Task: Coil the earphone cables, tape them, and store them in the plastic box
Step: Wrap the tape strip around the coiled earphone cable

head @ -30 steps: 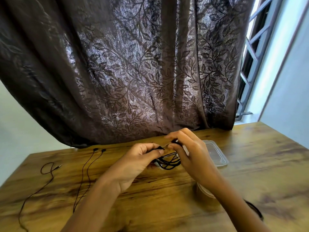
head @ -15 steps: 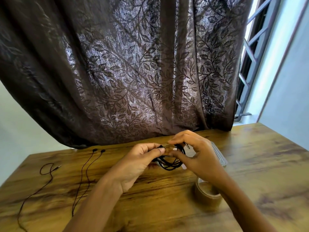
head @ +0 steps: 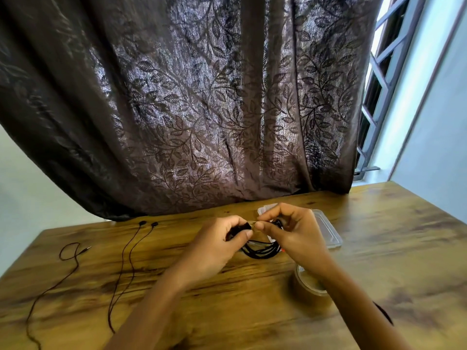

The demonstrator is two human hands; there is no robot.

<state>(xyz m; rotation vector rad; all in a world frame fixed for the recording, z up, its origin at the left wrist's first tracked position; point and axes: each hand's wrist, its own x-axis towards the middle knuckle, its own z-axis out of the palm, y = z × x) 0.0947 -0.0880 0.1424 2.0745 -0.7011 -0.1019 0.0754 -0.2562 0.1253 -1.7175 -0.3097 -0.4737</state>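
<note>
Earphone cable [head: 261, 250], coiled, held just above the table [head: 391, 261] at mid-scene: left hand [head: 217, 248] pinches one side of the loops, right hand [head: 295, 236] the other, likely bunching them for taping; tape roll [head: 309, 286] near right, plastic box [head: 328, 233] just beyond.

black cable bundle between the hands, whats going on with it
A person holds a coiled black earphone cable over the wooden table, the left hand and right hand both pinching its top, apparently binding it; any tape strip is too small to make out. A brown roll of tape stands by the right wrist, and the clear plastic box lies behind the hands. A second, uncoiled black earphone cable lies stretched out to the left.
</note>
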